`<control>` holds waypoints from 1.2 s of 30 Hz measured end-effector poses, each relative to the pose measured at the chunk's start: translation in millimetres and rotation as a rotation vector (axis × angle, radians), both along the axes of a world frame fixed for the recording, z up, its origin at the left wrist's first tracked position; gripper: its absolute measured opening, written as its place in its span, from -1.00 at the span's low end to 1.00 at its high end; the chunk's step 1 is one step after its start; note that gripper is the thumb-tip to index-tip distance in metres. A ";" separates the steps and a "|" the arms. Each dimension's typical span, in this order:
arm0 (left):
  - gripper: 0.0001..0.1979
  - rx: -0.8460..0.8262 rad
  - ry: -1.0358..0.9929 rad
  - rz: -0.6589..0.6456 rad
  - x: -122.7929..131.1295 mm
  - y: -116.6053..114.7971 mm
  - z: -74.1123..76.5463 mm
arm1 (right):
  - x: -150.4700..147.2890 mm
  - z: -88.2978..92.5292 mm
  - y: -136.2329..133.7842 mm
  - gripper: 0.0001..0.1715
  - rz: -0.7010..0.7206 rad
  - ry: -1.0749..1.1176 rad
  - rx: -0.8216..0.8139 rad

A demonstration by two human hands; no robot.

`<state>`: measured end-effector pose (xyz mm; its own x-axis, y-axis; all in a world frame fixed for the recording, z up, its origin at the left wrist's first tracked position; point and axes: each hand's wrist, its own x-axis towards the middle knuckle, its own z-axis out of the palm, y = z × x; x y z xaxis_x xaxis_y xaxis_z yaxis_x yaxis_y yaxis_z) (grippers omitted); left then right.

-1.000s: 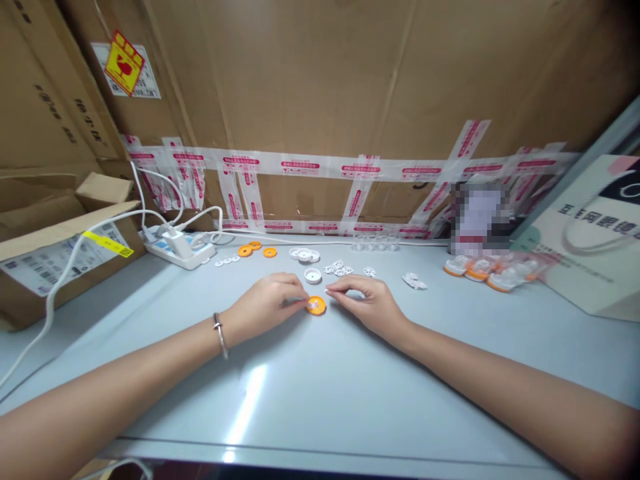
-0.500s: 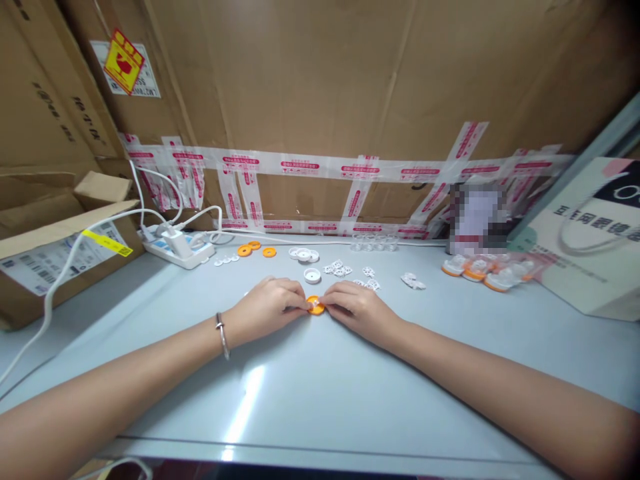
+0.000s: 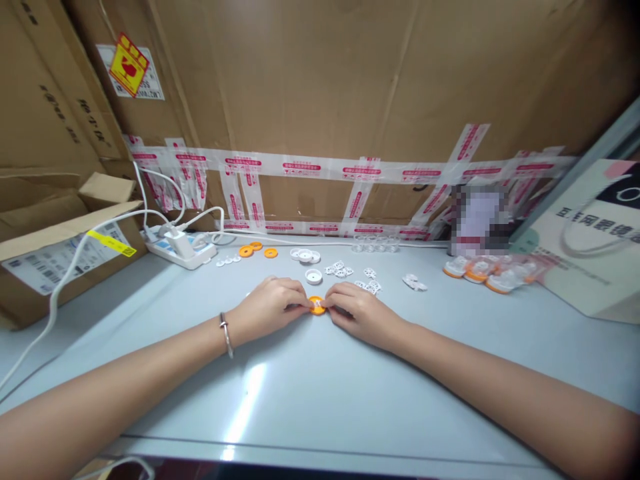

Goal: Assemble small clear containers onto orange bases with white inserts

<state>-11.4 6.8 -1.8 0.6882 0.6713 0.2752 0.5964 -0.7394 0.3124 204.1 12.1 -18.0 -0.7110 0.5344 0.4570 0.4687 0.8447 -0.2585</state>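
Head view: both forearms come in from the lower corners and slant up toward the middle, so that the two hands meet over the gray table (image 3: 310,400) with their fingertips turned toward each other. The left hand (image 3: 273,305) lies with its back up, the wrist nearly straight and circled by a metal bracelet (image 3: 227,335), and its knuckles bend so that thumb and forefinger point to the right. These two fingers are drawn narrow and hold the left edge of an orange disc (image 3: 317,311), which sits between the hands, its recessed side up. A small pale piece (image 3: 317,303) is in the middle of the disc.

The right hand (image 3: 364,313) mirrors this from the other side, its back also up, its fingers curled inward and close together. Their tips come to the disc's right edge; the spot is small and blurred, so I cannot tell whether they pinch anything.

Just beyond the disc stands a white round cup (image 3: 313,277). Beyond the right fingers lie white cut-out pieces (image 3: 340,269), and farther back, to the left, are more white cups (image 3: 305,256) and a few orange rings (image 3: 271,253).
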 end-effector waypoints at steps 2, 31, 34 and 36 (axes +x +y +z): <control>-0.80 -0.053 -0.076 -0.001 0.2 -1.0 3.6 | 0.0 0.7 -0.4 -0.79 -0.022 0.084 -0.056; -0.70 -0.931 -0.759 0.123 -8.5 33.3 0.0 | -1.8 -3.0 9.9 -0.68 -0.135 0.134 -0.378; -0.70 -0.885 -0.679 0.129 -8.4 33.9 -1.8 | -2.2 -1.6 8.4 -0.69 -0.148 0.135 -0.400; -0.73 -0.852 -0.633 0.132 -7.7 33.3 -0.8 | -2.3 -1.4 7.6 -0.68 -0.160 0.137 -0.405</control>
